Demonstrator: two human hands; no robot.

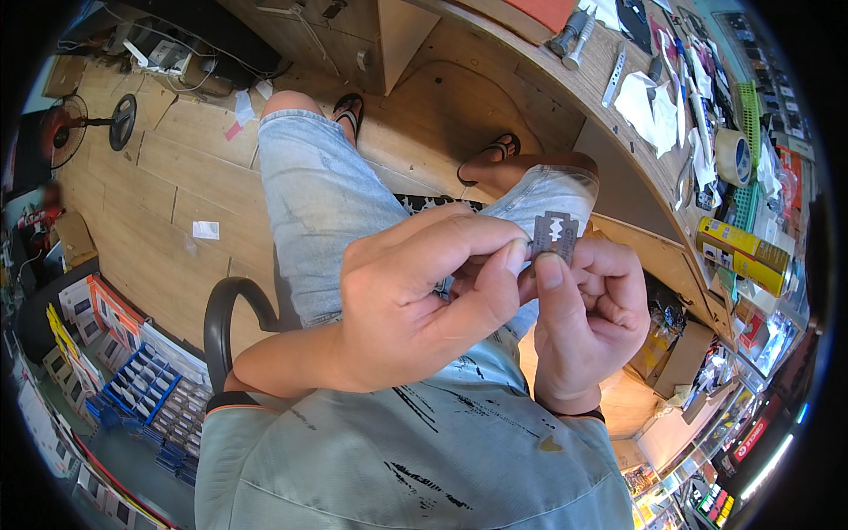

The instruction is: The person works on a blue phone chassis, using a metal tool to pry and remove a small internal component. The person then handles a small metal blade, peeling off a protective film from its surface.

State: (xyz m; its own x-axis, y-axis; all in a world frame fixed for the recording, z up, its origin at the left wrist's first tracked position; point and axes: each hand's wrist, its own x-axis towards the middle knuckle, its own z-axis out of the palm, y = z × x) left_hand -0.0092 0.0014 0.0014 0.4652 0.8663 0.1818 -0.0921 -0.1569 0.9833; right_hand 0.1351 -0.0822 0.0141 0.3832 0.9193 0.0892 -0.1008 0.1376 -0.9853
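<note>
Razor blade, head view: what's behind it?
Behind the razor blade: denim shorts over a knee. Both hands' fingertips cover its lower part; left hand, right hand.

hands: 2, left grip [415, 300] + right grip [592, 318] | razor blade [555, 237]: just 1 | sandals: 2, one [350, 110], other [495, 150] | tape roll [733, 157]: 1, right side | yellow can [742, 256]: 1 | floor fan [66, 131]: 1, upper left | blue parts tray [141, 389]: 1, lower left
</note>
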